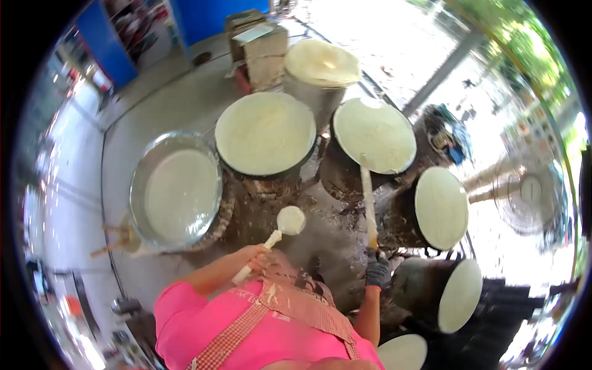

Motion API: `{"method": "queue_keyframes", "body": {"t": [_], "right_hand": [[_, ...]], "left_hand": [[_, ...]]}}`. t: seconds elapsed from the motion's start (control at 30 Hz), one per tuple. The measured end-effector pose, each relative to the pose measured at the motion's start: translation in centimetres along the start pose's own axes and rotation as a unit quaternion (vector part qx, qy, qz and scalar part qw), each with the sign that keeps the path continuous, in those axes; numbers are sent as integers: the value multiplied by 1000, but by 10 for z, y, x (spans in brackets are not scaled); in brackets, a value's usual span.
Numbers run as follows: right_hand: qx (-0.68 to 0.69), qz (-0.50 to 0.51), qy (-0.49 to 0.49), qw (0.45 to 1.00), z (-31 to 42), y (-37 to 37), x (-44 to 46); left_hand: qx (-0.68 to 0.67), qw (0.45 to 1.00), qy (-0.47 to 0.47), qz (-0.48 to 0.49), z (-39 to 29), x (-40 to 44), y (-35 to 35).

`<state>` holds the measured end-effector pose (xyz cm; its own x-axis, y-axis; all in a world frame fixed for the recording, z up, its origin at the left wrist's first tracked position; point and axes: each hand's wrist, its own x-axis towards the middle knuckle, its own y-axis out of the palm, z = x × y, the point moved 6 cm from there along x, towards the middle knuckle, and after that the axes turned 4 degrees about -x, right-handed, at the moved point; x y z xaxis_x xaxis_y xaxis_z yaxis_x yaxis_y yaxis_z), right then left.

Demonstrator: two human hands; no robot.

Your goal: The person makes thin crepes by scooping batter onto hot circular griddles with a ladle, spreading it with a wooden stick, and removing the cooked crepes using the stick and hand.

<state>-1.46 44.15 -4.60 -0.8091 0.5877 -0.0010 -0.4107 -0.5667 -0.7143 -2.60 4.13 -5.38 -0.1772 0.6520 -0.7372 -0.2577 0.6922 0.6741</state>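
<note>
Gripping the long flat paddle [369, 206] by its near end, the gloved right hand [377, 270] reaches forward with the forearm extended; the paddle's tip lies at the near edge of a pale round sheet [375, 132] atop a dark drum [336, 176]. That sheet looks thin, soft and easily torn, best supported from beneath. The left hand [254, 259], elbow bent before the chest, is closed around the handle of a ladle [274, 238], probably light and easily steadied mid-handle. Farther left stands a metal basin [138, 191] of white liquid [179, 191].

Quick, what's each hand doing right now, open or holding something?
Left hand: closed, holding a ladle.
Right hand, gloved: closed, holding a long flat spatula.
</note>
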Motion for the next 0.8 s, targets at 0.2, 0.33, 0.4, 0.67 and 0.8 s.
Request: {"method": "queue_keyframes", "body": {"t": [0.2,0.33,0.4,0.67,0.8], "right_hand": [[-167,87,-115,976,50,36,64],[-269,69,-275,920,74,56,79],[-292,54,-374,879,70,59,77],[-232,254,-329,880,95,77,48],[-90,302,-197,928,135,141,82]], "left_hand": [[-238,965,67,83,80,-10,13],[-312,940,91,104,103,-25,17],[-309,940,126,74,106,-30,12],[-418,893,129,108,105,-52,2],[-311,932,180,46,88,-59,-6]]}}
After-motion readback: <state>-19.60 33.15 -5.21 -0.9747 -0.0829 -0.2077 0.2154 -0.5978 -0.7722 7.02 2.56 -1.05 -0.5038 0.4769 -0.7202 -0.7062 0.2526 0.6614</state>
